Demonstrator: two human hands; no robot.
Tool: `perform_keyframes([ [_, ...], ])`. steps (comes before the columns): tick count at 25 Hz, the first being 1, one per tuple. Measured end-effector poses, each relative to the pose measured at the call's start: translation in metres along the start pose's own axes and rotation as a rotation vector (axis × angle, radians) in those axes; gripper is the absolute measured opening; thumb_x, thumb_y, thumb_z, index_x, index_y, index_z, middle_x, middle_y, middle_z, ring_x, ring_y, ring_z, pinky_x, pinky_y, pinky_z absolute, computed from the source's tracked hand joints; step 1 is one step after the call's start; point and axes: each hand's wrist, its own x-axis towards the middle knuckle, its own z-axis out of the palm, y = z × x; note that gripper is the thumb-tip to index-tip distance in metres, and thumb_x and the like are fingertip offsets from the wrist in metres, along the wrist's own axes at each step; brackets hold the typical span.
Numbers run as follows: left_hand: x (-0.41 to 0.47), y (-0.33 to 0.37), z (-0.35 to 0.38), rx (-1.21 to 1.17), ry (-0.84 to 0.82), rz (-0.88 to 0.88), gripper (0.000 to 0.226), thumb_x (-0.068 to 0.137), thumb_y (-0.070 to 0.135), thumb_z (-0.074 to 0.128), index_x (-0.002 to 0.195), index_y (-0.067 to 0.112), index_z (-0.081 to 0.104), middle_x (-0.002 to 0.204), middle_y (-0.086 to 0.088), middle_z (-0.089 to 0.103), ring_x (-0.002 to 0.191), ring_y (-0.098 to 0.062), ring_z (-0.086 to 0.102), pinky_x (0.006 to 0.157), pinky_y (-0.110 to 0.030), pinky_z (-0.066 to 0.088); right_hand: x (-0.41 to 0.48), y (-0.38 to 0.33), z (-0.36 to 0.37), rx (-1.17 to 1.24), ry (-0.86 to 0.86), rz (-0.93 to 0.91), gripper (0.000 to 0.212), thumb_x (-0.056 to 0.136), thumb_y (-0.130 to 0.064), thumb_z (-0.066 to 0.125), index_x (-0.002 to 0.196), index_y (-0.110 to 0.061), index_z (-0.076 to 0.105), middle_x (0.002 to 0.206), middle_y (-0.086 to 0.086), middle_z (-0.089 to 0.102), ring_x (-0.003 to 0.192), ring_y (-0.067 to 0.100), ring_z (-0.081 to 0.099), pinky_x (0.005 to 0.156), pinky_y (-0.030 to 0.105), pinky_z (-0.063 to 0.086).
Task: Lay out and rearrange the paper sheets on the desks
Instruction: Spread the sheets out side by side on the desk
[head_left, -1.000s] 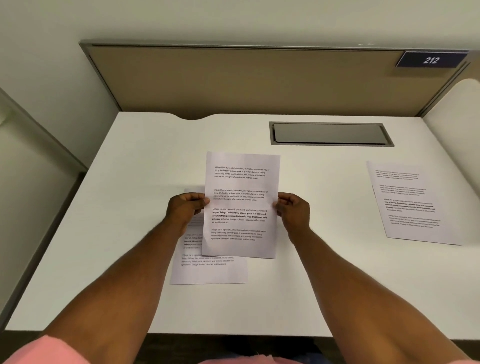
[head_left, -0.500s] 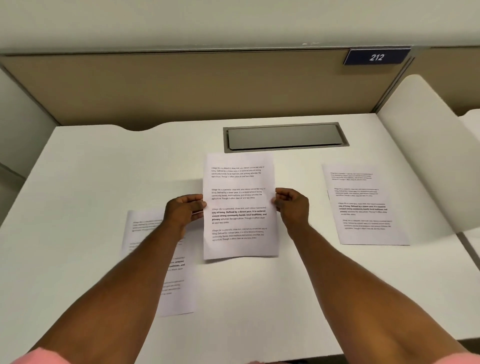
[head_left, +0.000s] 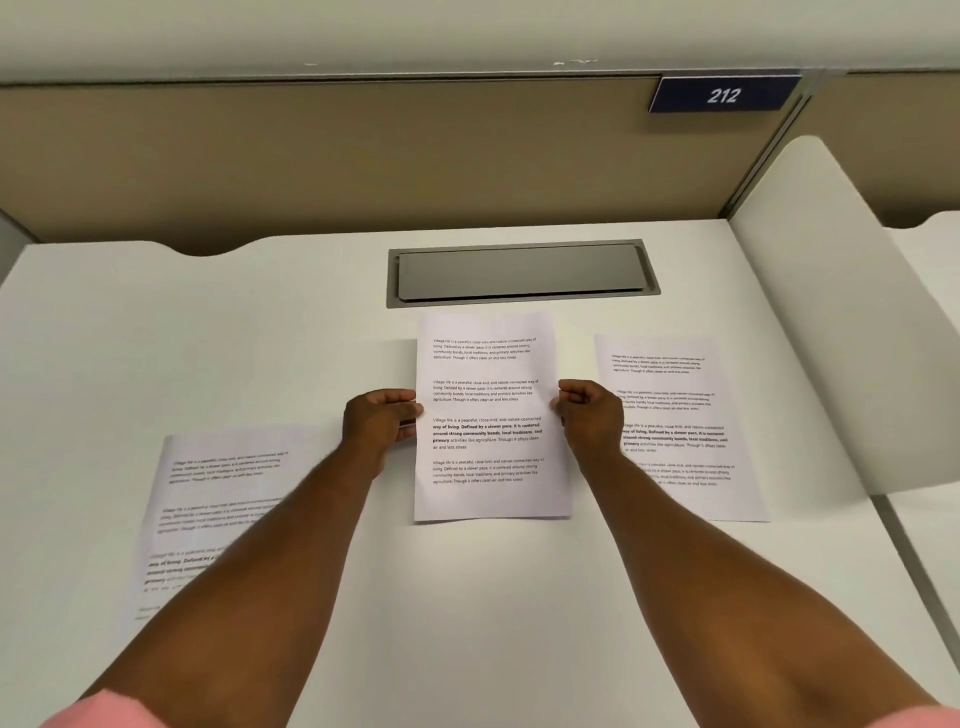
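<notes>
I hold a printed paper sheet (head_left: 488, 499) by its two side edges, upright in portrait, over the middle of the white desk (head_left: 467, 597). My left hand (head_left: 382, 422) pinches its left edge and my right hand (head_left: 592, 415) pinches its right edge. A second printed sheet (head_left: 223, 499) lies flat on the desk at the left, partly hidden under my left forearm. A third printed sheet (head_left: 680, 431) lies flat at the right, its left edge partly behind my right hand and forearm.
A grey cable hatch (head_left: 522, 273) is set into the desk just beyond the held sheet. A tan partition (head_left: 363, 156) with a "212" plate (head_left: 723, 95) backs the desk. A white curved divider (head_left: 831, 312) stands at the right, with another desk beyond it.
The view has swung right, so the held sheet no longer overlaps the left sheet and sits between the two lying sheets. Both hands keep their grip on its edges.
</notes>
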Motion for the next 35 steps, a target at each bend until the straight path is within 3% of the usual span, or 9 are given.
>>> perform_keyframes([
  [5,0.013,-0.008,0.027,0.075,0.087,-0.02,0.018,0.079,-0.009,0.074,0.089,0.006,0.071,0.091,-0.021,0.074,0.071,-0.031,0.069,0.075,-0.044,0.063,0.022,0.005,0.0,-0.087,0.017,0.022,0.024,0.082,-0.005,0.075,0.098,-0.023,0.073,0.08,-0.013,0.07,0.078,0.006,0.065,0.067,0.009,0.042],
  [12,0.024,-0.009,0.049,0.252,0.179,0.023,0.02,0.073,-0.005,0.079,0.077,0.013,0.071,0.09,-0.021,0.076,0.063,-0.027,0.069,0.071,-0.043,0.064,0.04,0.007,0.003,-0.225,0.05,-0.025,0.029,0.082,-0.002,0.062,0.099,-0.024,0.071,0.082,-0.015,0.067,0.079,0.007,0.063,0.066,0.005,0.037],
  [15,0.026,-0.01,0.052,0.351,0.185,0.057,0.021,0.071,-0.002,0.08,0.074,0.016,0.07,0.082,-0.015,0.075,0.06,-0.026,0.066,0.073,-0.045,0.064,0.039,0.013,0.003,-0.268,0.056,-0.069,0.036,0.078,0.001,0.054,0.094,-0.027,0.069,0.086,-0.011,0.068,0.084,0.013,0.063,0.07,0.013,0.04],
  [18,0.025,-0.014,0.051,0.404,0.177,0.081,0.017,0.071,0.0,0.08,0.082,0.01,0.072,0.085,-0.012,0.076,0.076,-0.034,0.072,0.081,-0.047,0.062,0.035,0.018,0.002,-0.283,0.049,-0.088,0.036,0.077,0.002,0.053,0.093,-0.028,0.066,0.092,-0.008,0.067,0.088,0.015,0.062,0.076,0.019,0.043],
  [21,0.023,-0.017,0.052,0.535,0.181,0.157,0.02,0.071,0.004,0.08,0.087,0.011,0.072,0.09,-0.006,0.075,0.09,-0.029,0.072,0.084,-0.033,0.057,0.032,0.017,0.001,-0.31,0.051,-0.094,0.036,0.079,0.001,0.055,0.106,-0.019,0.068,0.1,-0.006,0.062,0.095,0.016,0.06,0.072,0.007,0.035],
  [23,0.022,-0.017,0.053,0.557,0.174,0.174,0.02,0.072,0.006,0.08,0.089,0.012,0.072,0.092,-0.005,0.075,0.092,-0.027,0.071,0.082,-0.029,0.053,0.028,0.013,-0.001,-0.344,0.056,-0.118,0.037,0.082,-0.004,0.058,0.116,-0.016,0.066,0.108,-0.004,0.06,0.102,0.018,0.06,0.079,0.013,0.039],
  [26,0.012,-0.019,0.047,0.62,0.206,0.292,0.021,0.077,0.013,0.077,0.097,0.011,0.07,0.1,-0.006,0.072,0.098,-0.027,0.068,0.083,-0.029,0.049,0.015,0.011,-0.002,-0.508,0.061,-0.278,0.037,0.088,-0.013,0.062,0.125,-0.015,0.063,0.128,0.003,0.059,0.12,0.024,0.055,0.103,0.038,0.045],
  [30,-0.004,-0.022,0.018,0.973,0.187,0.65,0.05,0.088,0.03,0.07,0.131,0.006,0.061,0.142,-0.015,0.056,0.139,-0.033,0.044,0.114,-0.043,0.036,-0.011,0.01,0.0,-0.74,0.026,-0.436,0.059,0.089,-0.022,0.064,0.146,-0.011,0.049,0.158,0.007,0.041,0.147,0.027,0.035,0.121,0.045,0.029],
  [35,-0.007,-0.031,-0.006,1.317,0.077,0.697,0.075,0.096,0.053,0.048,0.156,0.011,0.033,0.168,-0.01,0.02,0.157,-0.027,0.008,0.126,-0.047,0.009,-0.03,0.02,0.004,-0.953,-0.077,-0.493,0.079,0.095,-0.038,0.058,0.161,-0.013,0.021,0.172,0.006,0.007,0.158,0.024,0.007,0.128,0.05,0.006],
])
